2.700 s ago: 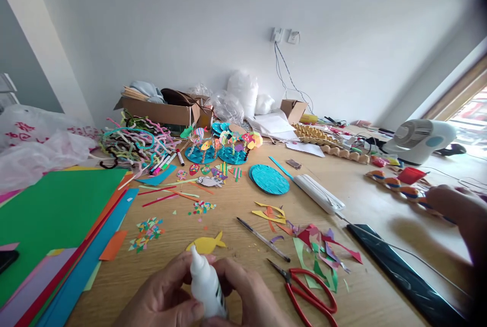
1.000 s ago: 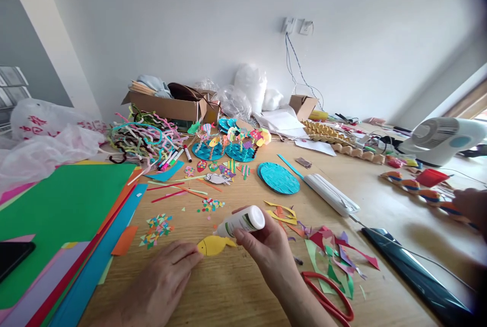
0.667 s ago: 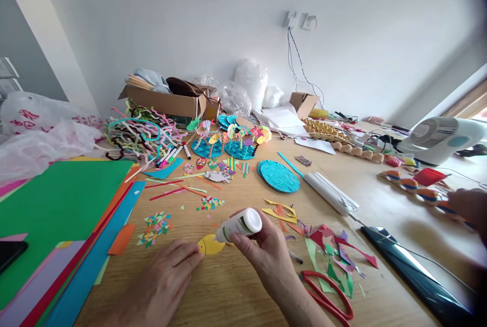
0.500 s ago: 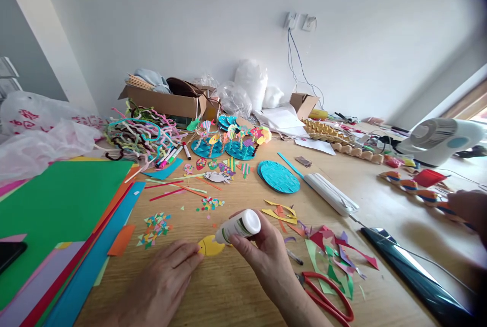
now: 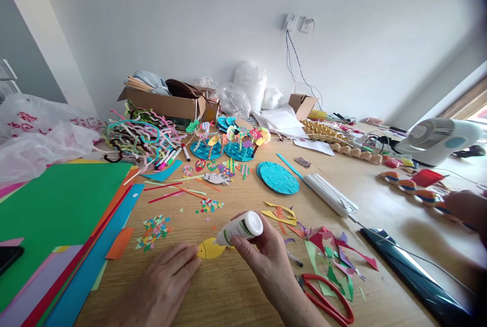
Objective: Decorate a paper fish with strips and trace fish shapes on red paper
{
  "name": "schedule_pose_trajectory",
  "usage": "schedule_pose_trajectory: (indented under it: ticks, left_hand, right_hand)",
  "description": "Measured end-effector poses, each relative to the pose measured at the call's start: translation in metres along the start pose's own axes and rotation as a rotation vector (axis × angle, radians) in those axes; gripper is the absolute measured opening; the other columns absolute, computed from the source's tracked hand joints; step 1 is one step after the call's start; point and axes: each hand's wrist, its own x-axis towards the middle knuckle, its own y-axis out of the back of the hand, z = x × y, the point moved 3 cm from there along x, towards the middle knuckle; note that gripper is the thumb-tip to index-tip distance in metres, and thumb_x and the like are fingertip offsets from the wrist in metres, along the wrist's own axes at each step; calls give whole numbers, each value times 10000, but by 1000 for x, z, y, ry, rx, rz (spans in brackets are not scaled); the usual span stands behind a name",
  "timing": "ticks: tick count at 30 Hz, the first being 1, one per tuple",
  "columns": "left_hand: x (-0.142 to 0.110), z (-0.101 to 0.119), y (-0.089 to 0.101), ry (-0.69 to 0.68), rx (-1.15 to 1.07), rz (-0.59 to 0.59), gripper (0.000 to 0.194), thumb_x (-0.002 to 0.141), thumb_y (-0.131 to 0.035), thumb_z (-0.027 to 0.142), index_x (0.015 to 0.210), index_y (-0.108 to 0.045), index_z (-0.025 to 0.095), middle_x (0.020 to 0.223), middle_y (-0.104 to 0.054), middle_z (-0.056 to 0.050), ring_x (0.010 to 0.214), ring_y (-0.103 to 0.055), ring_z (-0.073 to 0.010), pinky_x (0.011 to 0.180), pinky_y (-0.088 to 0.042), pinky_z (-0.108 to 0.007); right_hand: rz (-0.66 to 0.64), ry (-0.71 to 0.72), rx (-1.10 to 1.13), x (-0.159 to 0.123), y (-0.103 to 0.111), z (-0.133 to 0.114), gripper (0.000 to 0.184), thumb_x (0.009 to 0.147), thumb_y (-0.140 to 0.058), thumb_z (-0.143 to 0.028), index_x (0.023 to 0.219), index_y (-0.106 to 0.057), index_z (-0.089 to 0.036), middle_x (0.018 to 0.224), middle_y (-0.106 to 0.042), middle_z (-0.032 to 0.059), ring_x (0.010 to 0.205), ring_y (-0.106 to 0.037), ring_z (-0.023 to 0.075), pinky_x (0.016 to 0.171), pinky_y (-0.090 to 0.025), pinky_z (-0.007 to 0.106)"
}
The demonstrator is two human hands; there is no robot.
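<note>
I wear the 1 camera on my head, so it looks out from above and behind my left hand (image 5: 163, 281) and right hand (image 5: 264, 251), tilted forward and down. They are near the lens, in the lower middle, with my arms running off the bottom edge. The wooden tabletop (image 5: 224, 294) recedes at a slant to the white wall (image 5: 182, 17), which I face across the upper part. This wide view reaches the plastic bag (image 5: 45, 136) at 1 side and the desk fan (image 5: 437, 139) at the other.
</note>
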Motion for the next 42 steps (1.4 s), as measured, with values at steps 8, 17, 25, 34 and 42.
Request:
schedule_pose_trajectory:
  ticks: [8, 17, 25, 34, 42]
  left_hand:
    - [-4, -2, -4, -9, -3, 38, 543, 811, -358, 41, 1268, -456, 318, 1128, -638, 38, 1062, -577, -134, 965, -452, -274]
    - [-8, -3, -11, -45, 80, 53, 561, 833, -395, 117, 1356, -352, 316, 1146, -635, 22, 1035, -594, -155, 875, -509, -247]
    - [-8, -4, -10, -3, -39, 93, 579, 845, -369, 106, 1361, -335, 367, 1120, -650, 31, 1019, -611, -156, 855, -531, -265]
    - [-11, -14, -14, 20, -191, 100, 591, 856, -366, 85, 1338, -342, 424, 1151, -635, 80, 966, -642, -146, 795, -569, -255]
    - [-16, -23, -21, 39, -285, 71, 546, 854, -372, 99, 1296, -409, 419, 1191, -612, 89, 917, -662, -129, 686, -581, -184]
  right_hand:
    - [-2, -4, 18, -1, -2, 2, 209, 768, -588, -370, 780, -542, -167, 738, -599, 42, 649, -525, 164, 548, -380, 256]
    - [8, 15, -1, -1, -3, -1, 165, 756, -585, -326, 754, -531, -170, 740, -599, 44, 644, -526, 160, 542, -382, 247]
    - [30, 43, -24, -3, -2, -7, 152, 734, -595, -303, 745, -522, -170, 718, -582, 30, 635, -504, 148, 546, -370, 238]
    - [47, -23, 77, -2, -2, -6, 192, 707, -613, -316, 777, -526, -159, 707, -562, 23, 613, -474, 142, 533, -361, 239]
    - [62, -14, 82, -1, -2, -10, 203, 691, -636, -313, 768, -530, -157, 689, -529, 3, 606, -445, 127, 526, -345, 229]
